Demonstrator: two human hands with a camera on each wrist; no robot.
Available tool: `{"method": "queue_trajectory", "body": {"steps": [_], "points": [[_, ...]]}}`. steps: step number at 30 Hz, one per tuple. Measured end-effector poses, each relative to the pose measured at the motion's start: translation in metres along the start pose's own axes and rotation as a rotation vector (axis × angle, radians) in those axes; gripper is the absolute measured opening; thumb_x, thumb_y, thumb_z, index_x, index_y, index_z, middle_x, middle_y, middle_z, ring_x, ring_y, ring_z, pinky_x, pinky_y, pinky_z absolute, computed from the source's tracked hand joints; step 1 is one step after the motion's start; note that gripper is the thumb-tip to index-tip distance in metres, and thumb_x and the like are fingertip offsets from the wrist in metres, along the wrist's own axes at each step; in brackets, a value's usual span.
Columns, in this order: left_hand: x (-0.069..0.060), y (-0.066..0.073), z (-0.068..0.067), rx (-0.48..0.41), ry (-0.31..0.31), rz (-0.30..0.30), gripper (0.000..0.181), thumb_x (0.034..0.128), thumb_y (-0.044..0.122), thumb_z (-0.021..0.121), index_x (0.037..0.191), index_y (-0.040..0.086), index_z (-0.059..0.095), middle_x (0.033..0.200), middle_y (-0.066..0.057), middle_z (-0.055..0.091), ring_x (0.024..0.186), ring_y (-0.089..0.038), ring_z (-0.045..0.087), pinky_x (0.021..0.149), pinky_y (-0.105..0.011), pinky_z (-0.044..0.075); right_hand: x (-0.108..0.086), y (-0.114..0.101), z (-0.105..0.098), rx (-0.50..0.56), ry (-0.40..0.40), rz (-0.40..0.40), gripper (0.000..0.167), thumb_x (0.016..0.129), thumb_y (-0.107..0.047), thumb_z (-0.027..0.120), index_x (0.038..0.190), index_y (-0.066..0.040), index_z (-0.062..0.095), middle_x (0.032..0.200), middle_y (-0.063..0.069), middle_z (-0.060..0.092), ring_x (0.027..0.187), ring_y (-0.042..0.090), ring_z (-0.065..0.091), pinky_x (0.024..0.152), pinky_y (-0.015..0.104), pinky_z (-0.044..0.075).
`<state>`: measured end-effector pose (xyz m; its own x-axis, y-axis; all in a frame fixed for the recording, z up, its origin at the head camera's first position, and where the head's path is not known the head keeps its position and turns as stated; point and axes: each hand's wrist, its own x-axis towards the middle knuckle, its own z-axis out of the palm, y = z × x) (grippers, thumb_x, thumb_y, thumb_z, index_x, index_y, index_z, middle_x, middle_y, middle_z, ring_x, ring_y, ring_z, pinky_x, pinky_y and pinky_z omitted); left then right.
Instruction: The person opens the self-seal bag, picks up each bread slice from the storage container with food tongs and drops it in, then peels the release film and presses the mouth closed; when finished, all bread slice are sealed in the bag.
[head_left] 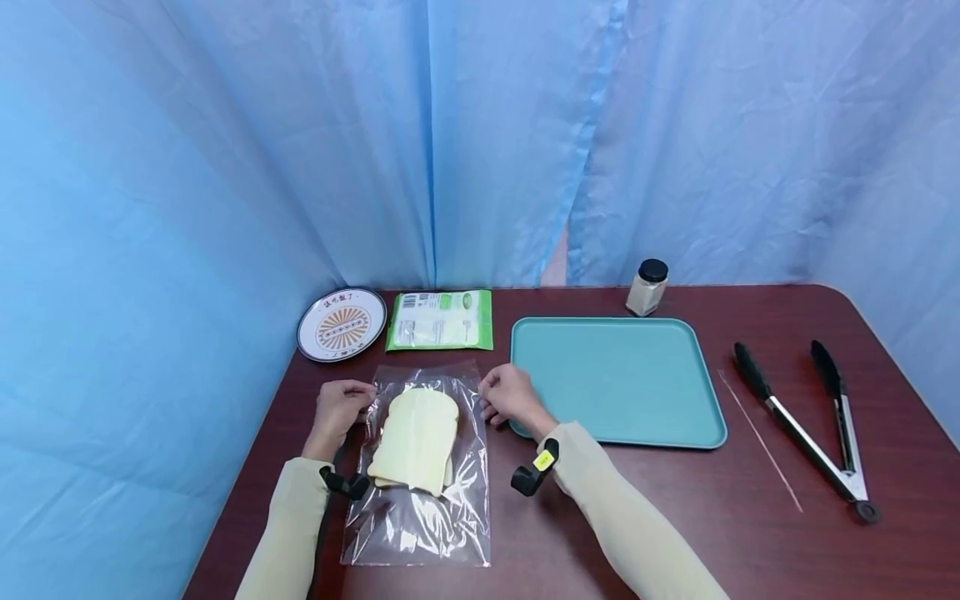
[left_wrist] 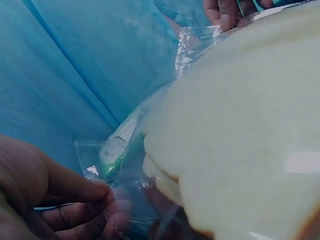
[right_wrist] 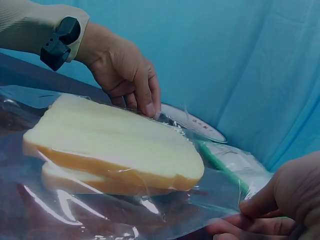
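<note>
Two stacked bread slices [head_left: 415, 437] lie inside a clear plastic bag [head_left: 416, 533] on the table. At the bag's upper left edge my left hand [head_left: 341, 410] pinches the film between thumb and fingers, plainly seen in the left wrist view. My right hand [head_left: 514, 395] pinches the opposite upper edge, close to the teal tray's left side. In the right wrist view the bread [right_wrist: 115, 140] shows its brown crust, with the upper slice slightly offset over the lower one. Both hands are apart from the bread itself.
A round patterned plate [head_left: 342, 325] and a green-and-white packet [head_left: 439, 320] sit along the back left. The teal tray [head_left: 615, 379] lies right of the bag, a black-lidded jar [head_left: 647, 287] behind it. Farther right are a thin clear strip [head_left: 760, 440] and spread tongs [head_left: 810, 446].
</note>
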<state>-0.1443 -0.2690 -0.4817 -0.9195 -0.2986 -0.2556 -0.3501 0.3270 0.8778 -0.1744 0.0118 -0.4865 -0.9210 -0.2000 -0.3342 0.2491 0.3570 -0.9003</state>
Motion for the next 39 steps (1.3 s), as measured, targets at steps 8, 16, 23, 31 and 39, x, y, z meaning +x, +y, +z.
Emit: {"method": "queue_trajectory", "body": {"steps": [8,16,23,31,39], "points": [[-0.007,0.013,-0.006,-0.061,0.025,0.082,0.019,0.0939,-0.003,0.062,0.108,-0.014,0.069,0.078,-0.002,0.070,0.060,-0.005,0.063,0.056,-0.020,0.057,-0.007,-0.006,-0.010,0.012,0.027,-0.075,0.011,0.094,-0.002,0.059,0.088,0.001,0.069,0.073,0.014,0.070,0.050,0.010,0.063,0.046,0.029,0.055],[-0.023,0.033,-0.016,-0.163,0.068,0.221,0.019,0.0923,-0.006,0.064,0.107,-0.017,0.068,0.071,0.010,0.071,0.061,-0.003,0.068,0.059,-0.019,0.058,-0.025,-0.029,-0.022,0.002,0.057,-0.169,0.009,0.095,-0.008,0.065,0.089,-0.003,0.069,0.073,0.011,0.070,0.059,0.013,0.067,0.059,0.042,0.061],[-0.039,0.051,-0.029,-0.275,0.091,0.349,0.018,0.0921,-0.009,0.063,0.105,-0.021,0.065,0.069,0.015,0.072,0.063,-0.003,0.071,0.061,-0.022,0.060,-0.045,-0.048,-0.031,-0.030,0.058,-0.309,0.009,0.097,-0.010,0.065,0.090,-0.006,0.069,0.080,0.012,0.073,0.066,0.017,0.070,0.064,0.041,0.062],[-0.052,0.073,-0.044,-0.476,0.103,0.511,0.012,0.0885,-0.015,0.063,0.090,-0.008,0.073,0.072,0.003,0.076,0.066,-0.008,0.073,0.066,-0.024,0.061,-0.070,-0.081,-0.048,-0.142,0.096,-0.549,0.010,0.097,-0.011,0.063,0.092,-0.008,0.070,0.080,0.009,0.072,0.070,0.020,0.068,0.062,0.029,0.056],[-0.061,0.091,-0.046,-0.532,0.130,0.627,0.009,0.0854,-0.017,0.066,0.089,-0.014,0.073,0.073,0.002,0.077,0.066,-0.009,0.074,0.065,-0.021,0.060,-0.073,-0.089,-0.057,-0.234,0.165,-0.662,0.008,0.097,-0.014,0.065,0.094,-0.010,0.071,0.085,0.004,0.073,0.074,0.013,0.064,0.067,0.027,0.051]]}}
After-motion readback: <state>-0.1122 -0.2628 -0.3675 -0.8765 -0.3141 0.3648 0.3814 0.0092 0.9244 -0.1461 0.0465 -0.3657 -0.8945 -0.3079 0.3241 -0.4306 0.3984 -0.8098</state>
